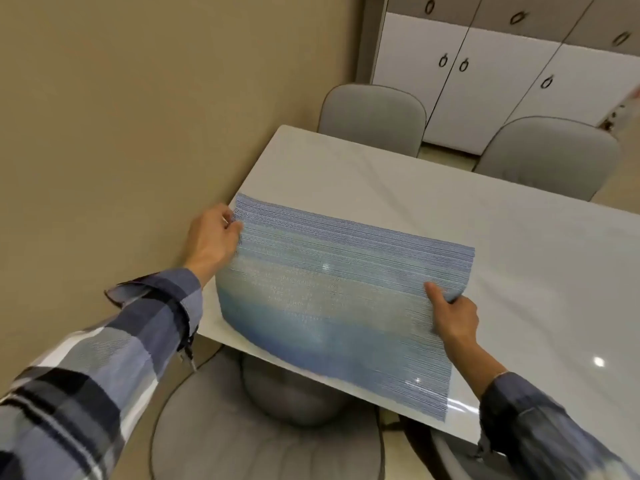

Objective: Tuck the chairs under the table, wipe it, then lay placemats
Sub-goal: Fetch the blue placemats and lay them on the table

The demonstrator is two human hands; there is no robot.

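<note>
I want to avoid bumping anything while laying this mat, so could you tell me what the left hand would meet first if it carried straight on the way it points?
Probably the beige wall. The left hand, pinching the blue placemat, points up-frame along the table edge; depth is unclear.

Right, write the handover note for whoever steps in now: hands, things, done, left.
Left hand: pinches the left edge of the blue woven rectangular placemat.
Right hand: grips its right edge, thumb on top.
The placemat is partly lifted over the near left corner of the glossy white table, its near edge overhanging.
Done: two grey padded chairs at the far side and one at the near side look tucked in. Wiping cannot be confirmed.
Left: set this placemat flat and square, then lay the others.
</note>
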